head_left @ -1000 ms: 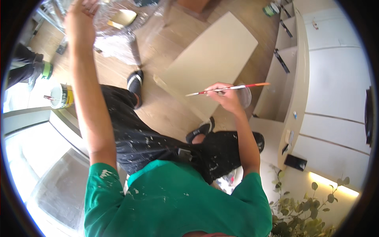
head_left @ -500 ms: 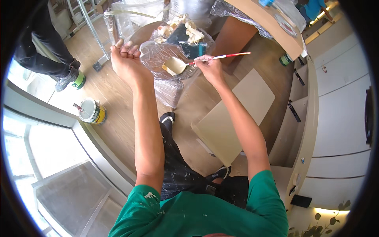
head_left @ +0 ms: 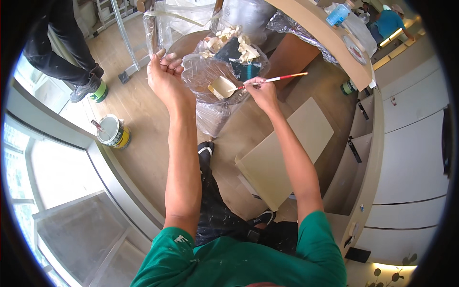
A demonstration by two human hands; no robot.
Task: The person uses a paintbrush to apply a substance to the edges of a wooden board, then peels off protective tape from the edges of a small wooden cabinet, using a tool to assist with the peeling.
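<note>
My right hand [head_left: 261,92] pinches a thin paintbrush [head_left: 288,76] with a red and white handle. Its bristle end reaches into a small cream-coloured container [head_left: 223,88] holding something pale. The container rests on a plastic-wrapped surface [head_left: 198,76]. Left of it, my left hand [head_left: 168,79] is raised palm up, fingers loosely bent and nothing visible in them. Just behind the container are a dark teal flat piece [head_left: 245,71] and crumpled cream scraps [head_left: 247,49], probably paper or tape.
A paint bucket [head_left: 113,131] with a brush stands on the floor at left. Beyond it, another person's legs [head_left: 67,52] rest on a green can [head_left: 99,91], near a metal ladder [head_left: 125,38]. A beige panel [head_left: 287,148] leans below my right arm; a curved counter [head_left: 330,33] holds a blue bottle [head_left: 338,14].
The whole view has shifted slightly, so the surroundings sit a little lower and to the right. The brush end stays at the container, and my left hand remains raised.
</note>
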